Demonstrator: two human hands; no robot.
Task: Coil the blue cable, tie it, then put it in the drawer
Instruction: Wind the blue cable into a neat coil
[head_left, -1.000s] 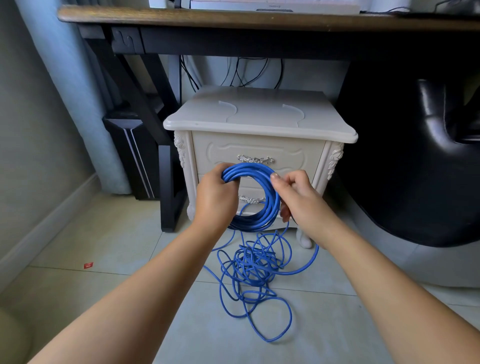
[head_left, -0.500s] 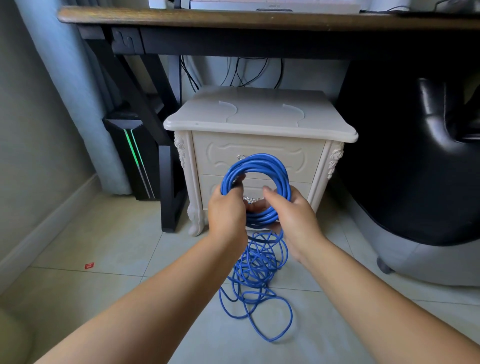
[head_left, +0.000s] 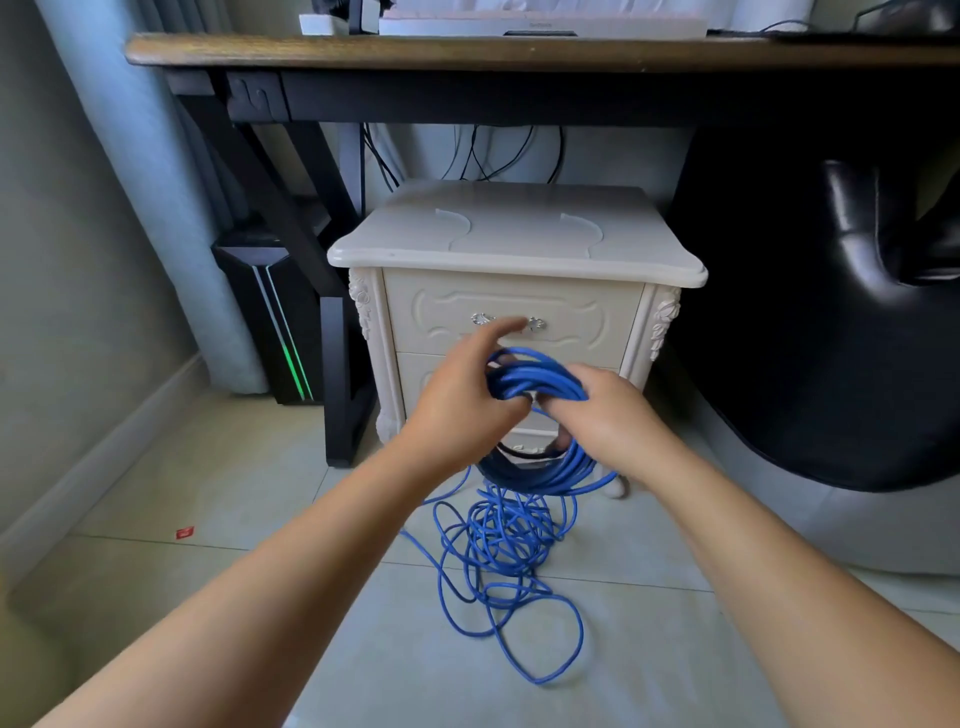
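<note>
So the blue cable coil is gripped in the right hand fingers. The left hand fingers are spread loose just beside it, and the slack lies straight below them. Left's probably freer to fetch it.

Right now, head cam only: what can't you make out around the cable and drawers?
Head view:
1. Lower drawer: front mostly hidden by both hands and the blue cable.
2. Left hand: fingers motion-blurred; grip on the cable unclear.
3. Right hand: fingertips hidden behind the coiled turns.
4. Cable ends: lost in the floor tangle.
5. Desk: items on top cut off by the top edge.
</note>
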